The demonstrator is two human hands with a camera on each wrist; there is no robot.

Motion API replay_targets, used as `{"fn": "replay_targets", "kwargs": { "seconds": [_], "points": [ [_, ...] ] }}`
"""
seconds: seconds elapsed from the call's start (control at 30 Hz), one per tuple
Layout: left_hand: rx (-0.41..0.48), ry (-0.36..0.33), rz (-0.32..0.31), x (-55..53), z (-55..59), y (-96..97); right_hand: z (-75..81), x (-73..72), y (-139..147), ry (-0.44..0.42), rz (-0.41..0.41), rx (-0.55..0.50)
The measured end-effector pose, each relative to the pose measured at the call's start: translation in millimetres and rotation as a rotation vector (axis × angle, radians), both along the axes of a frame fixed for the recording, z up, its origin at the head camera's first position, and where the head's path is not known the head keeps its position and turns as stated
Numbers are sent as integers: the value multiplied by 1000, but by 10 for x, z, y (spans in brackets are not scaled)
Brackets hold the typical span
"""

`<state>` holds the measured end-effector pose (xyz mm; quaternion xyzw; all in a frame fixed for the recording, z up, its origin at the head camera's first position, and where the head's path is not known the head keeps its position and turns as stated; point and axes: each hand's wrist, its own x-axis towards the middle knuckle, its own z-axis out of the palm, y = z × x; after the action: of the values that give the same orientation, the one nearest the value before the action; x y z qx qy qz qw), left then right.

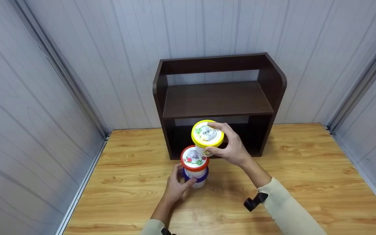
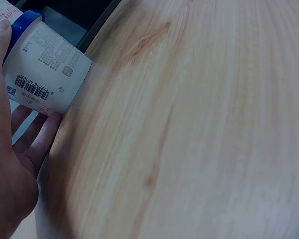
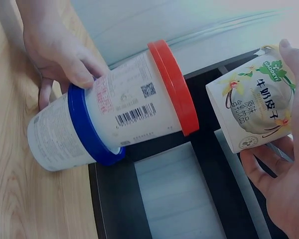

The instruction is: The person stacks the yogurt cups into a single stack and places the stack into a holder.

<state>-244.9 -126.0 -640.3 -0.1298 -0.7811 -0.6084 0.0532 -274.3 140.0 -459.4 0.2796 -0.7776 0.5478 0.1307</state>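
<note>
Finding the lower tub's [image 2: 49,67] barcode [image 2: 32,87] requires left-wrist footage.

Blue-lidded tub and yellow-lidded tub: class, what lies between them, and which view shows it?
The red-lidded tub, stacked on the blue-lidded tub; the right wrist view shows it.

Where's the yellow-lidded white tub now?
In the head view, the yellow-lidded white tub is near centre, gripped by the right hand above the red-lidded white tub, in front of the dark brown shelf.
</note>
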Motion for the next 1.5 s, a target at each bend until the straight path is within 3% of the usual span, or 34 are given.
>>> {"fn": "replay_targets", "kwargs": {
  "seconds": [0.17, 0.57, 0.7, 0.87, 1.13, 1.37, 1.5],
  "points": [
    [-3, -80, 8, 20, 95, 25, 12, 16, -71, -13, 14, 10],
    [-9, -101, 7, 21, 114, 30, -8, 40, -234, -7, 43, 31],
    [-17, -54, 3, 16, 95, 25, -34, 49, -262, -11, 47, 31],
    [-8, 55, -4, 4, 25, 10, -87, 57, -287, -34, 59, 22],
    [19, 144, -5, -56, -116, -10, -151, 55, -312, -54, 76, 22],
    [10, 100, -2, -49, -100, -7, -159, 59, -313, -114, 111, 7],
    [11, 111, -2, -68, -147, -19, -177, 50, -312, -136, 131, 4]
  ]
}}
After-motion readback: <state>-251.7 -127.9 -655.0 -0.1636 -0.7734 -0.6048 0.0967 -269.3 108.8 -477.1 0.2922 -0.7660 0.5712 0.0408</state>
